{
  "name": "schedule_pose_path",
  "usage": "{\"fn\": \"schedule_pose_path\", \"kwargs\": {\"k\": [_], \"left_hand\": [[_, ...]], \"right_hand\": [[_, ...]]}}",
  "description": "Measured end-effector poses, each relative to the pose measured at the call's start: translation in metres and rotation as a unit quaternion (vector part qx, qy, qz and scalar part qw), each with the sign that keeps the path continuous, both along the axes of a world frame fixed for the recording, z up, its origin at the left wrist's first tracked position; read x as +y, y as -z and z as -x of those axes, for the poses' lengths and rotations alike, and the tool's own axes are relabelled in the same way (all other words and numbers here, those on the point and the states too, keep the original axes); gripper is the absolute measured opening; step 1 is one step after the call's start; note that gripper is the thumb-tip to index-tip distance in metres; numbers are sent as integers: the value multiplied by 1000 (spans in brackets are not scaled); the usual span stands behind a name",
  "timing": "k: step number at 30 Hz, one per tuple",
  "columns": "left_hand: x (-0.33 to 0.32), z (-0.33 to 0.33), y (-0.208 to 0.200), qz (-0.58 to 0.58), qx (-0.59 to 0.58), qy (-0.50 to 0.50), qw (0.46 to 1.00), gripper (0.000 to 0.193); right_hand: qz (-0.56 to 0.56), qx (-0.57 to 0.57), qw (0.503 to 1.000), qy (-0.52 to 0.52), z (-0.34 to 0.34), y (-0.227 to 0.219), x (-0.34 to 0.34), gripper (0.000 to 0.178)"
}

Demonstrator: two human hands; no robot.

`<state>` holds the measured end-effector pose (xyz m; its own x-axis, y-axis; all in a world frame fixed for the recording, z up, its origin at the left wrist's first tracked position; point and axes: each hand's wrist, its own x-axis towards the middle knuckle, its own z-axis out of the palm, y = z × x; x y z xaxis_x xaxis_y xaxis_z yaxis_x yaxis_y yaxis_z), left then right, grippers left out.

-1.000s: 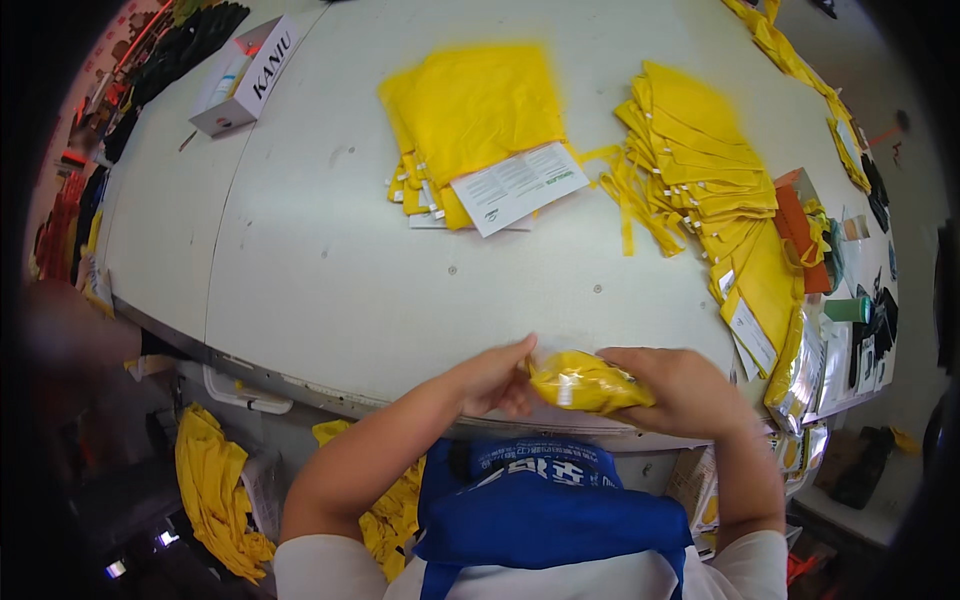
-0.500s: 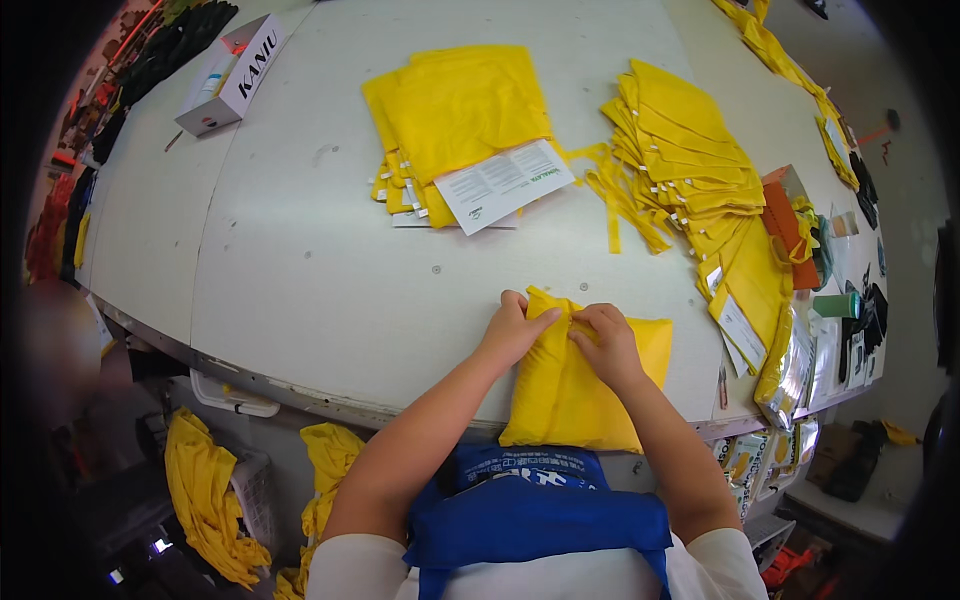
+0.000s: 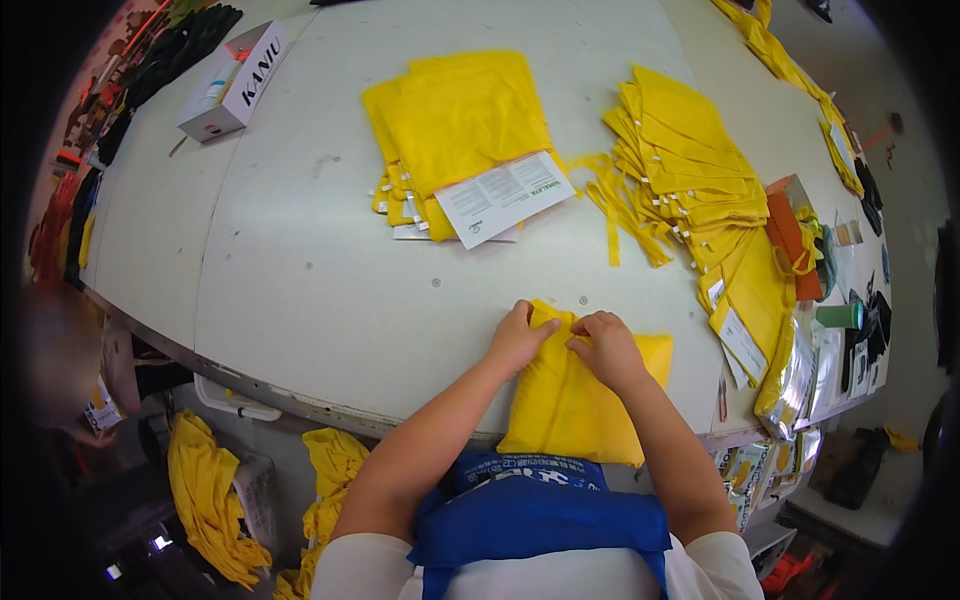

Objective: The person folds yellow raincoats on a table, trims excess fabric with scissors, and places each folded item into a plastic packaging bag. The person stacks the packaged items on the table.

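Note:
Before me, at the table's near edge, lies a plump yellow fabric pouch [image 3: 575, 405] with a strip or seam running down its front. My left hand [image 3: 523, 338] grips its upper left corner, thumb pressed on the front and fingers behind. At the top edge, a little to the right, my right hand [image 3: 606, 347] pinches the fabric between thumb and fingers. The two hands are a short way apart. Whatever fills the pouch is hidden inside it.
Farther back lies a pile of yellow fabric pieces [image 3: 470, 115] with a white printed card [image 3: 505, 197]. To its right fans a stack of yellow pouches [image 3: 690, 150], near an orange box [image 3: 785, 235] and a green roll [image 3: 838, 316]. A white box [image 3: 235, 85] stands far left.
Both hands keep their hold on the pouch's top edge, with only slight finger shifts. The whole view has tilted a little, so the table things sit slightly lower.

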<state>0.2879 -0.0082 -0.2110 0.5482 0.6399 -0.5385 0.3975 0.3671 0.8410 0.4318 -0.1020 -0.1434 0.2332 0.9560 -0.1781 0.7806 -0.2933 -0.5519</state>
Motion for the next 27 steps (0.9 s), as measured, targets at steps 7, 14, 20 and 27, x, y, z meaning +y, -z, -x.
{"fn": "schedule_pose_path", "kwargs": {"k": [7,14,20,27], "left_hand": [[2,1,-4,-54,32,17,998,46],[5,1,-6,-51,17,28,998,48],[6,-4,5,-78,17,20,997,45],[-4,-11,17,-198,19,-67,978,53]], "right_hand": [[-24,-6,999,-38,0,-2,0,19],[39,-45,998,-34,2,-5,10,12],[8,-99,989,-109,17,-13,-15,10],[82,99,968,-214,85,-15,-90,15]]}}
